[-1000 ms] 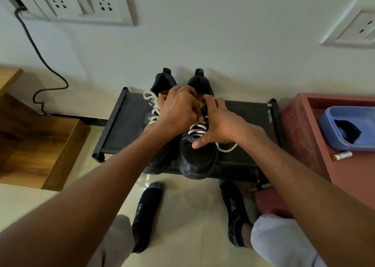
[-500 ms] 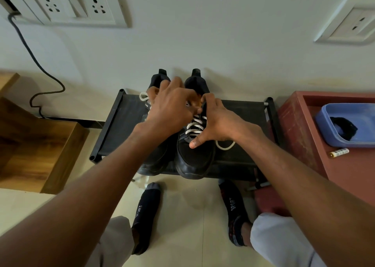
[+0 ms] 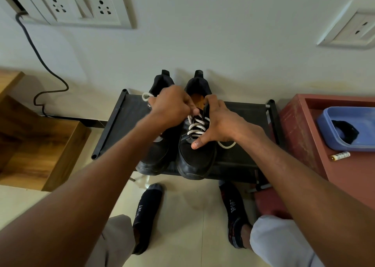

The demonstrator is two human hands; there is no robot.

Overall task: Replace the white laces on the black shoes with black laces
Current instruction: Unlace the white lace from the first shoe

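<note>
Against a pale wall, a black rack (image 3: 121,122) holds both shoes (image 3: 194,153). Left hand (image 3: 172,106) pinches the white lace (image 3: 195,125) at the top eyelets; right hand (image 3: 220,124), fingers curled, steadies the right shoe's side. Best to draw each crossing out gently, holding the shoe firm.

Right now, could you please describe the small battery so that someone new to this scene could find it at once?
Look to the red cabinet at the right of the black shoe rack. On its top stands a blue plastic tub, and the battery lies just in front of that tub, apart from it. It is the only small white cylinder there, with a gold tip.
</note>
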